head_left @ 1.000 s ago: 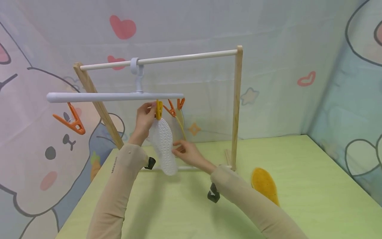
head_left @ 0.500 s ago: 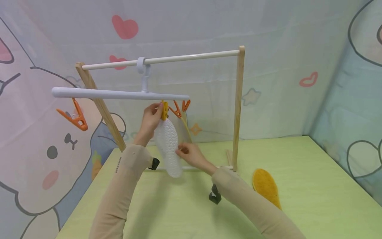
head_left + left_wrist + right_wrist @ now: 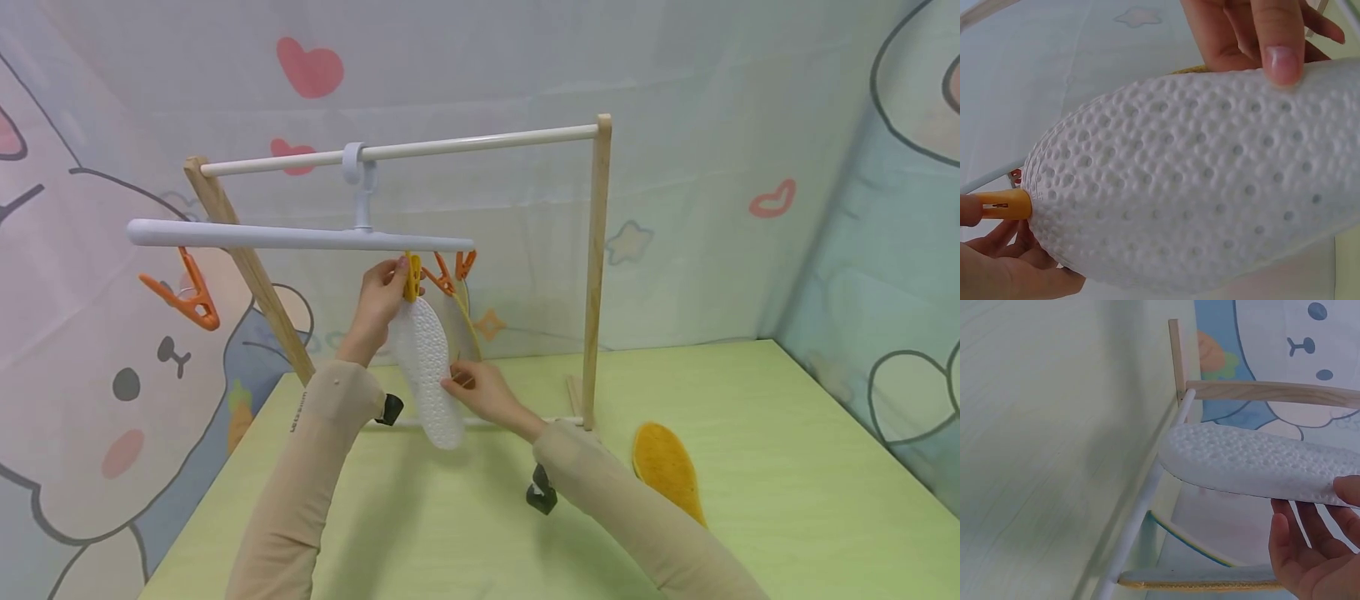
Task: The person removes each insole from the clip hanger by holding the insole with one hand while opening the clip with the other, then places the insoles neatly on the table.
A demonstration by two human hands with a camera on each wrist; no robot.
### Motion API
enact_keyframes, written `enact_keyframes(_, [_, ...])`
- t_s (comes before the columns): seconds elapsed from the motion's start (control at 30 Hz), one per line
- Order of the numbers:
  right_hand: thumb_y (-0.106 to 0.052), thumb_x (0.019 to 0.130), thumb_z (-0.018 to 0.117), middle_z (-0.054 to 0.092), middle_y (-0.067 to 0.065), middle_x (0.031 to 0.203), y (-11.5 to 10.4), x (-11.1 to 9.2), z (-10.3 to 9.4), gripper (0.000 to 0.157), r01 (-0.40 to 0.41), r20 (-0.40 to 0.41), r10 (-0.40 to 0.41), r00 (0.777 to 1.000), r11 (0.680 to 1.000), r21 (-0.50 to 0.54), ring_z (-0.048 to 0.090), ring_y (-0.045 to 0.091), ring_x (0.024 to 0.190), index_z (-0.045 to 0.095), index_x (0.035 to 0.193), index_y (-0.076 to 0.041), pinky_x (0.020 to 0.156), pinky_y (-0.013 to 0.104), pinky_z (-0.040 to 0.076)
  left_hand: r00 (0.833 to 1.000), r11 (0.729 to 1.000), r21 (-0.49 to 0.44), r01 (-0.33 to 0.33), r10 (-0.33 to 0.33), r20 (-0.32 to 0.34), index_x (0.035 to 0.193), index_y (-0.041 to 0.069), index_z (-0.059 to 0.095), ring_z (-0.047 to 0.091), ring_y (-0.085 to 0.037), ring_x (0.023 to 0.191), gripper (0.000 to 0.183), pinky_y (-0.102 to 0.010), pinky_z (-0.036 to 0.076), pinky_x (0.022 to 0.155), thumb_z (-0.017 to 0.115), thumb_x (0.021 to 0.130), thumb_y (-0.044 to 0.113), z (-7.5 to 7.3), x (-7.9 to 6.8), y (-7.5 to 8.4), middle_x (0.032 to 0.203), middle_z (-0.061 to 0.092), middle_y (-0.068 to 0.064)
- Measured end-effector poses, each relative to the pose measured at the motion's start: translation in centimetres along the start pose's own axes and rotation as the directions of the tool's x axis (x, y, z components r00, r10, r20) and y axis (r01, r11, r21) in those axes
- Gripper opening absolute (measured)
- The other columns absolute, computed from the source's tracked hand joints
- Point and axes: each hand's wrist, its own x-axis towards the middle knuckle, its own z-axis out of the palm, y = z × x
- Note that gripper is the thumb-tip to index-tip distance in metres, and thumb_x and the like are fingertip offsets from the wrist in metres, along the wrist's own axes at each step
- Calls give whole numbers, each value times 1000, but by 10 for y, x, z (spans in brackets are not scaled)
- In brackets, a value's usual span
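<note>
A white dimpled insole point(image 3: 431, 358) hangs lengthwise below a white hanger point(image 3: 292, 237), a yellow clip point(image 3: 412, 279) at its upper end. My left hand point(image 3: 378, 300) pinches that clip between thumb and fingers. In the left wrist view the clip point(image 3: 1010, 205) bites the rounded end of the insole point(image 3: 1179, 169). My right hand point(image 3: 483, 390) holds the insole's right edge about midway down. Its thumb lies on the dimpled face and its fingers are behind, as the right wrist view shows with the insole point(image 3: 1241, 453).
A white-barred rack with wooden posts point(image 3: 596, 275) carries the hanger. Orange clips point(image 3: 204, 312) hang at its left and right ends. Behind the white insole hangs a yellow-edged insole point(image 3: 468, 325). A yellow insole point(image 3: 666, 467) lies on the green table point(image 3: 795, 467) at right.
The hanger has shifted slightly right along the rack, its left end now higher. Both hands and the white insole have moved a little right with it; the last half second shows hardly any movement.
</note>
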Motion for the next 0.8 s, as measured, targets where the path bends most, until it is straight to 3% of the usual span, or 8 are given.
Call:
enact_keyframes(0.07, [-14,86,57,66,17,92,-1,-1,-1,17,-5,3,5,1000,1000,-7,64,26,78,60,94,1,68,22,50,1000,1000,-10,-1,1,7,123,-4,43,55,0,65,43,-34,40,97,34,96,28,-1,1,0,120,55,-22])
enact_keyframes(0.23, [-12,86,57,66,18,92,-2,-2,-1,17,4,5,-4,1000,1000,-9,64,26,77,59,96,2,65,20,50,1000,1000,-21,-3,3,11,122,-5,43,55,1,62,41,-33,42,95,34,96,26,-1,3,-1,120,55,-23])
enact_keyframes(0.5, [-10,86,57,65,18,92,-5,-5,-1,15,8,11,-9,1000,1000,30,65,27,77,58,94,2,65,21,51,1000,1000,-27,6,-6,-13,121,-3,44,62,-26,91,39,-30,45,90,34,97,26,2,5,-4,120,56,-22])
enact_keyframes(0.7, [-10,86,56,65,18,92,-6,-7,-1,14,27,13,-28,1000,999,37,64,26,77,58,94,2,63,20,51,999,999,-51,15,-17,-35,118,-3,44,57,-5,67,37,-32,45,92,34,96,25,3,5,-4,119,56,-22])
enact_keyframes(0.8, [-10,86,57,65,18,93,-6,-8,-2,16,8,16,-9,1000,999,44,64,27,78,58,96,2,62,20,51,999,998,-56,20,-22,-40,117,-3,44,59,-10,72,37,-32,44,93,34,96,25,3,5,-3,119,56,-22])
